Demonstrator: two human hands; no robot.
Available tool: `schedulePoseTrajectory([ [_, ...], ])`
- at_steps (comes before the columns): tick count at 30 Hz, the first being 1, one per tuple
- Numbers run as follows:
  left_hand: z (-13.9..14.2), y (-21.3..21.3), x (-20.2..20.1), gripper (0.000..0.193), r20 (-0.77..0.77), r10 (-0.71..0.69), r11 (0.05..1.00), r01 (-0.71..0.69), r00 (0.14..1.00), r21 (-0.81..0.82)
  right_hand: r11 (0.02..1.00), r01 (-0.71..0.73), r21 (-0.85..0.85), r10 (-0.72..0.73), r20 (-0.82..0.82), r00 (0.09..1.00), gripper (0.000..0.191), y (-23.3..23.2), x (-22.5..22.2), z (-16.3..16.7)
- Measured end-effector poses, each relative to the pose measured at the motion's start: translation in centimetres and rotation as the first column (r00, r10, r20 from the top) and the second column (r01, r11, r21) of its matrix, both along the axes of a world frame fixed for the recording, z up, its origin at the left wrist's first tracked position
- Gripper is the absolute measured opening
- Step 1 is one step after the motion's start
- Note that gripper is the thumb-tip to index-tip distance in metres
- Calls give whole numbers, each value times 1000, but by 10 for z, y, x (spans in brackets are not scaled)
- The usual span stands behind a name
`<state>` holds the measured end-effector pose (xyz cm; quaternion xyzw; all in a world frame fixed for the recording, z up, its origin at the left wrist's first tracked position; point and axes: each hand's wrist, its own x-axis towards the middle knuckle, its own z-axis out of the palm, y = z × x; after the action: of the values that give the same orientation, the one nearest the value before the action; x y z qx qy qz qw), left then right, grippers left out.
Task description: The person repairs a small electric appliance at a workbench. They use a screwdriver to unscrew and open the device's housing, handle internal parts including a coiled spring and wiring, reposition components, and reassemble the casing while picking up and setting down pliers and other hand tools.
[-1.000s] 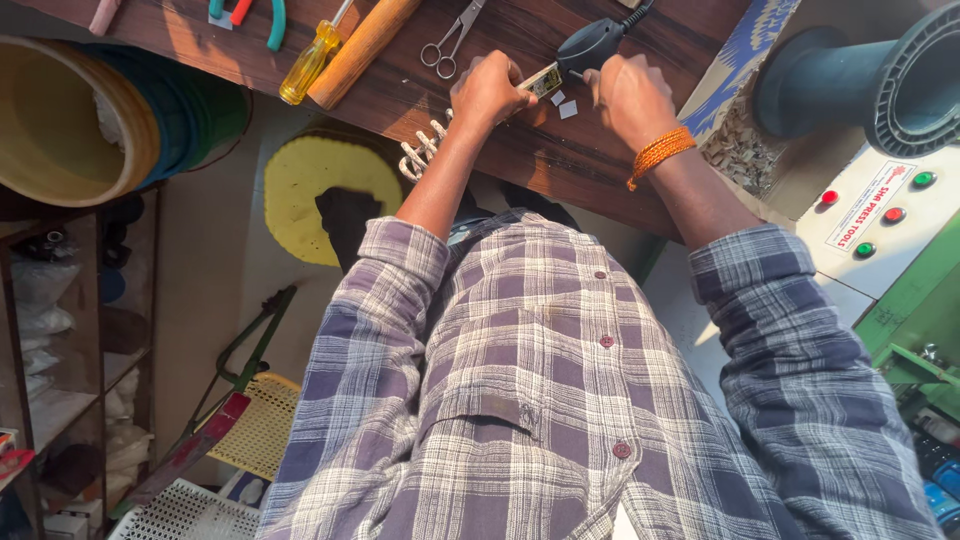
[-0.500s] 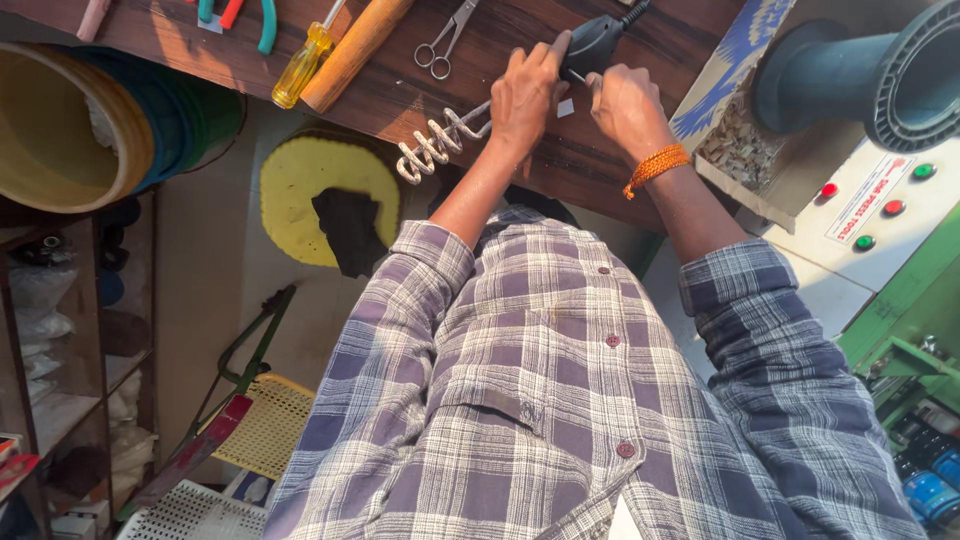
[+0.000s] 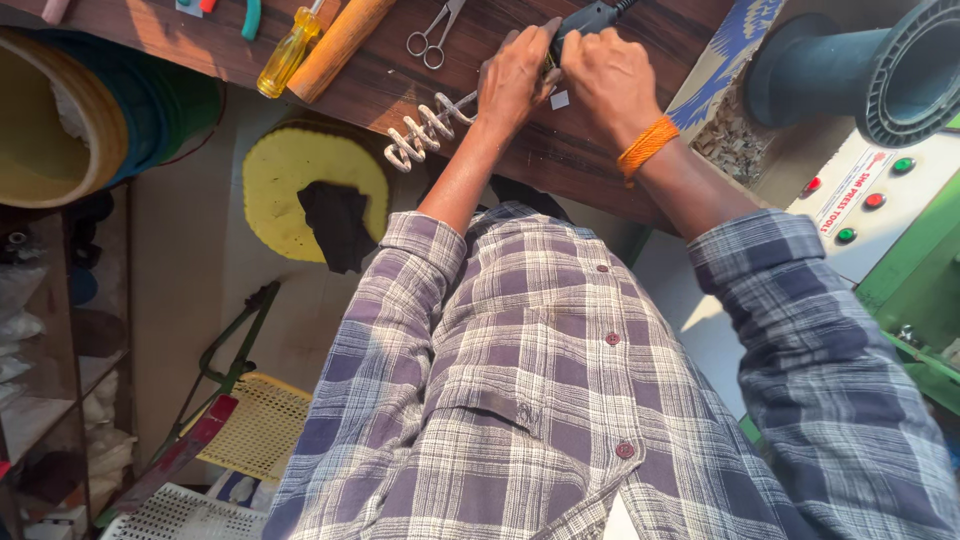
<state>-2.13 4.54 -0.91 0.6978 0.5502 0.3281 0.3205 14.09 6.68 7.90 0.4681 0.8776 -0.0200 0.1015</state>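
Gripping black tool [image 3: 588,17] closer, hands [image 3: 560,75].

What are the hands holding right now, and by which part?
Both hands, left hand and right hand, grip the coiled heating element at its dark handle end.

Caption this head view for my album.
Both hands, left hand and right hand, grip a black tool above a silver coil.

On the workbench [image 3: 380,85] the 2 hands sit side by side, the left hand [image 3: 517,75] just left of the right hand [image 3: 608,80], both touching a black tool [image 3: 590,17]. A coiled heating element [image 3: 428,128] lies left of the left hand. Scissors [image 3: 432,35] lie beyond it, then a wooden handle [image 3: 340,45] and a screwdriver [image 3: 288,52] further left. A stool [image 3: 290,170] stands below the bench edge.
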Motion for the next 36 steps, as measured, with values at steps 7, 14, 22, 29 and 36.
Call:
schedulePoseTrajectory([
  [7,7,0,4,74,-18,24,1000,-25,1000,-18,909,347,-231,-333,97,938,32,24,6,18],
  [14,4,2,5,70,-6,21,999,-21,1000,-45,991,-131,38,136,-169,976,32,27,-3,30],
  [22,6,3,7,71,2,37,993,-36,999,-112,978,96,-187,-92,29,995,29,26,16,3],
  [29,5,4,6,70,7,27,992,-26,1000,-124,991,79,-104,-78,12,997,34,29,21,-1],
  [36,1,4,7,68,-2,34,993,-34,999,-110,991,-97,88,104,-71,992,23,32,16,3],
])
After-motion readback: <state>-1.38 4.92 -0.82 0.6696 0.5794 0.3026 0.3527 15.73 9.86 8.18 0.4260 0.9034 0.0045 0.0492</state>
